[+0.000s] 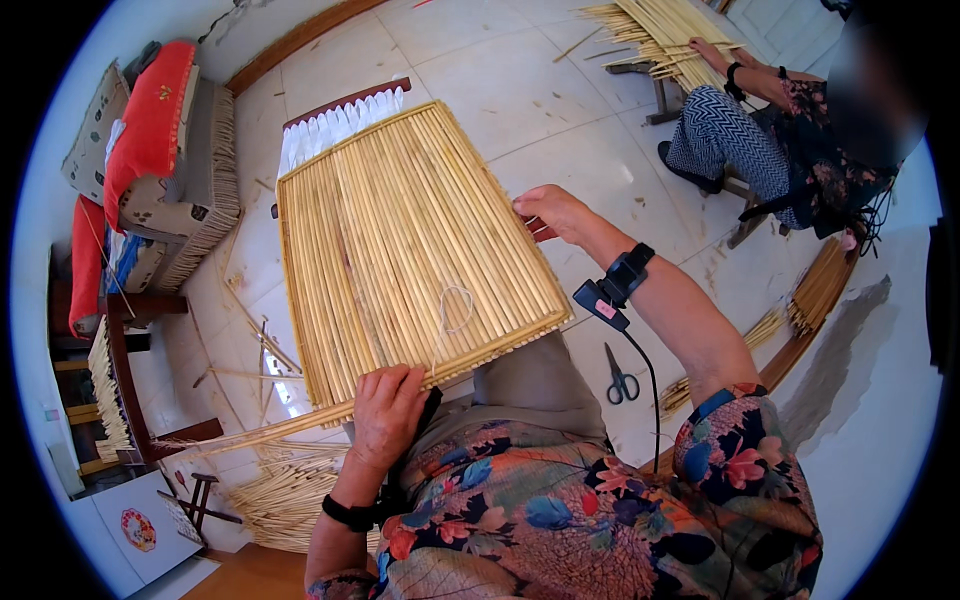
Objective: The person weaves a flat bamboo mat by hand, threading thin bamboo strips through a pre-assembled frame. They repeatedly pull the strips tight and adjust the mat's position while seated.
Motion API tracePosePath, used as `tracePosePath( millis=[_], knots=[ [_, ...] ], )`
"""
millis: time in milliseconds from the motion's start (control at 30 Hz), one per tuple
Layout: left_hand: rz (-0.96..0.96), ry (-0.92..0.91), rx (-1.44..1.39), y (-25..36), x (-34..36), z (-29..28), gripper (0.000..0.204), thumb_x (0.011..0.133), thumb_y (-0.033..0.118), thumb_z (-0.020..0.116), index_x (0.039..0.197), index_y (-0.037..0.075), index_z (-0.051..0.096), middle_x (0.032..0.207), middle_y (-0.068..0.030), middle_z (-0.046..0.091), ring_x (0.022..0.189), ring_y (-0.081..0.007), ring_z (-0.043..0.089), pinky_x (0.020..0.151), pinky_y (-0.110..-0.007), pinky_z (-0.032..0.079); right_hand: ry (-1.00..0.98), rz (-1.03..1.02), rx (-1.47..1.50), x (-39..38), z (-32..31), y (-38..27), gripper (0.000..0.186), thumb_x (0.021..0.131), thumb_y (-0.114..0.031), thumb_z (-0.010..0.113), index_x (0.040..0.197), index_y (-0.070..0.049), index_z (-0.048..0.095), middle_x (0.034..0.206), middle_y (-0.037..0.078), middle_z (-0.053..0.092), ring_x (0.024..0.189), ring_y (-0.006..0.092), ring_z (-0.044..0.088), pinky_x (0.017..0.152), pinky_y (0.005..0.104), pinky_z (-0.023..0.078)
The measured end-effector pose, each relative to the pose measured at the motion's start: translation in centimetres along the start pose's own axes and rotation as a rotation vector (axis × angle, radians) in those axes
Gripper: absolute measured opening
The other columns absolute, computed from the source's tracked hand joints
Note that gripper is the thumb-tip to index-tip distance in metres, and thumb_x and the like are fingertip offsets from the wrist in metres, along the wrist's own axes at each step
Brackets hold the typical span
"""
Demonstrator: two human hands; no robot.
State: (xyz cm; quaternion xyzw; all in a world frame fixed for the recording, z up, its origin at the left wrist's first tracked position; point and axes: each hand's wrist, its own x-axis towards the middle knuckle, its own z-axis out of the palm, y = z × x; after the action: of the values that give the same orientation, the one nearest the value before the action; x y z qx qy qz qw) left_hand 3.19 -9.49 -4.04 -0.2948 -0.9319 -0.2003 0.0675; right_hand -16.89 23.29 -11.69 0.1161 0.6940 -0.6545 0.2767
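Observation:
A rectangular mat of pale straw stalks, bound side by side with a braided rim, lies tilted over my lap and reaches away from me. My left hand is closed on the mat's near rim, where a bundle of loose thin stalks sticks out to the left. A thin white thread rises in a loop over the mat near this rim. Beside the mat's right edge is my right hand, its fingers curled and bent toward the edge. What those fingers hold, if anything, is hidden.
White pleated material on a dark wooden bar stands beyond the mat. Scissors lie on the floor at right, near stalk bundles. Another person sits at the far right, handling straw stalks. A cloth-covered sofa stands left.

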Motion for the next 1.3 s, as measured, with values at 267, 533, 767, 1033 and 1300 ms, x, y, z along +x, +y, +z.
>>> tracePosePath(
  millis=[267,533,767,1033,1300],
  knots=[
    [-0.018,-0.012,-0.008,0.0,-0.3,0.1,0.042,0.074,0.010,0.074,0.114,0.004,0.062,0.106,-0.0099,0.058,0.098,-0.0294,0.056,0.084,-0.041,0.044,0.088,0.006,-0.250,-1.0,0.2,-1.4,0.028,0.094,-0.021,0.060,0.113,-0.001,0.064,0.105,0.009,0.065,0.086,0.0209,0.065,0.073,0.0353,0.056],
    [-0.023,0.014,0.006,-0.1,-1.1,-0.2,0.049,0.074,0.012,0.074,0.120,0.004,0.058,0.113,-0.0111,0.057,0.103,-0.0296,0.055,0.090,-0.043,0.042,-0.246,-0.904,-1.037,-9.4,7.9,-2.8,0.025,0.083,-0.009,0.058,0.106,-0.005,0.065,0.098,0.013,0.063,0.089,0.0331,0.063,0.089,0.0400,0.048],
    [-0.019,0.085,0.042,-0.3,-1.2,0.0,0.048,0.071,0.007,0.072,0.116,0.004,0.060,0.111,-0.0110,0.057,0.103,-0.0303,0.055,0.091,-0.044,0.042,-0.395,-1.146,-1.374,-13.0,12.9,-2.8,0.012,0.083,-0.011,0.055,0.094,-0.009,0.059,0.088,0.007,0.058,0.090,0.0256,0.059,0.091,0.0437,0.040],
    [-0.021,0.103,0.052,-3.6,-3.1,-0.5,0.047,0.069,0.001,0.071,0.114,0.007,0.061,0.110,-0.0094,0.058,0.102,-0.0296,0.056,0.091,-0.043,0.042,-0.132,-1.262,-1.278,-14.2,15.4,0.0,0.010,0.079,-0.014,0.057,0.086,-0.007,0.059,0.082,0.007,0.055,0.081,0.0238,0.056,0.078,0.0369,0.043],
    [-0.088,-0.001,0.055,-5.4,-4.0,-2.4,0.048,0.068,-0.001,0.071,0.114,0.007,0.061,0.113,-0.0113,0.058,0.105,-0.0322,0.055,0.092,-0.043,0.040,-0.006,-1.255,-1.105,-15.3,17.8,1.1,0.016,0.079,-0.018,0.056,0.084,-0.005,0.065,0.085,0.007,0.061,0.086,0.0234,0.058,0.074,0.0354,0.046]
  ],
)
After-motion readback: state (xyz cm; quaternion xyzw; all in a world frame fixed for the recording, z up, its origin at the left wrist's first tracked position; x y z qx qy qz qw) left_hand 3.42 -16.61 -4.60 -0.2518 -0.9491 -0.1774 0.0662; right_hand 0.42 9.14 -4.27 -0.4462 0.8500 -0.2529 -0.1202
